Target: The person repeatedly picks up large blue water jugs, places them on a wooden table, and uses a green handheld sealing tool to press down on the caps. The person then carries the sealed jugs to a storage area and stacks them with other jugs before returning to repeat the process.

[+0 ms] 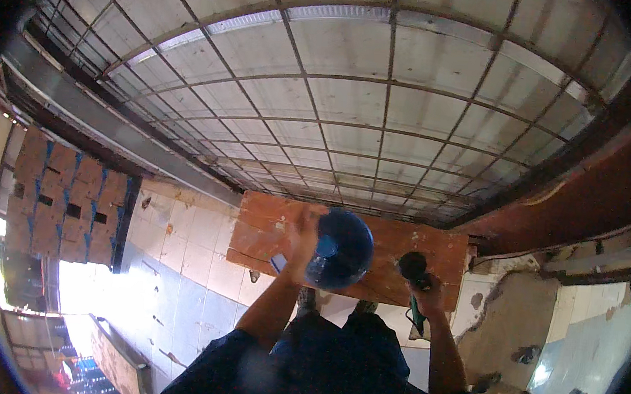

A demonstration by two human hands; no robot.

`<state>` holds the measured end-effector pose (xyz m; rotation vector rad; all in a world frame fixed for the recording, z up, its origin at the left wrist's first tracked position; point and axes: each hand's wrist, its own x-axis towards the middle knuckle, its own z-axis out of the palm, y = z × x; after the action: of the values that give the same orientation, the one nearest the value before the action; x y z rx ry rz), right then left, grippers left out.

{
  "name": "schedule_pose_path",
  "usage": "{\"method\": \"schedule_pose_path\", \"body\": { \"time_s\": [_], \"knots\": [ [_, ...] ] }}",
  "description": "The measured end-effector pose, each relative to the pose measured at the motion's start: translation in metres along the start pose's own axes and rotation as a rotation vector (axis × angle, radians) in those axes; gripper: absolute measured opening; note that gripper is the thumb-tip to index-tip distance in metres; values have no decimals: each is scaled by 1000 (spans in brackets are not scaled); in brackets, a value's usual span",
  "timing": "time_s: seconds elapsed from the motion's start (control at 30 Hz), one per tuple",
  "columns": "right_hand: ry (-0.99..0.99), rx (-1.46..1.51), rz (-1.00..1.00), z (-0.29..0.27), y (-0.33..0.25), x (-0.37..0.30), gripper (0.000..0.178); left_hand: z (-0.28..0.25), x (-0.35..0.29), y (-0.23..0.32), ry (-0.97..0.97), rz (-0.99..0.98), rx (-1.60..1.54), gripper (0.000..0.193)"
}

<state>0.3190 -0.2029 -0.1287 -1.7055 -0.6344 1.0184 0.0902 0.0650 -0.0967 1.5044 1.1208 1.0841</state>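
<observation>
A large round blue water jug [352,248] stands on a reddish-brown wooden bench in front of me, seen from above with its blue cap [327,246] near the middle. My left hand [304,233] is at the jug's left side, its fingers stretched forward and slightly blurred; whether it presses on the jug is hard to tell. Over the bench's right end, my right hand [430,296] is wrapped around a handheld tool with a round black head [412,265] and a green handle [416,316]. That tool is held apart from the jug.
The wooden bench [265,226] runs along a metal grid with pale panels [345,99] behind it. A small pale object [278,262] is near the bench's left front edge. Stacked brown blocks [70,204] stand at far left. White and blue tiles [182,290] cover the floor.
</observation>
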Motion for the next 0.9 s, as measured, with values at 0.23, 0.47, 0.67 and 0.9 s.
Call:
{"method": "schedule_pose_path", "body": {
  "time_s": [0.23, 0.47, 0.67, 0.9],
  "knots": [
    [53, -756, 15, 44, 220, 112, 77, 43, 10, -3, -496, 71, 1026, 57],
    [-126, -1061, 169, 65, 209, 132, 78, 40, 3, 11, -377, 1, 980, 59],
    [-122, -1136, 181, 65, 312, 153, 93, 40, 2, -5, -360, 22, 951, 53],
    [-135, -983, 431, 82, 288, 143, 89, 27, -9, -48, -368, 115, 1009, 53]
  ]
}}
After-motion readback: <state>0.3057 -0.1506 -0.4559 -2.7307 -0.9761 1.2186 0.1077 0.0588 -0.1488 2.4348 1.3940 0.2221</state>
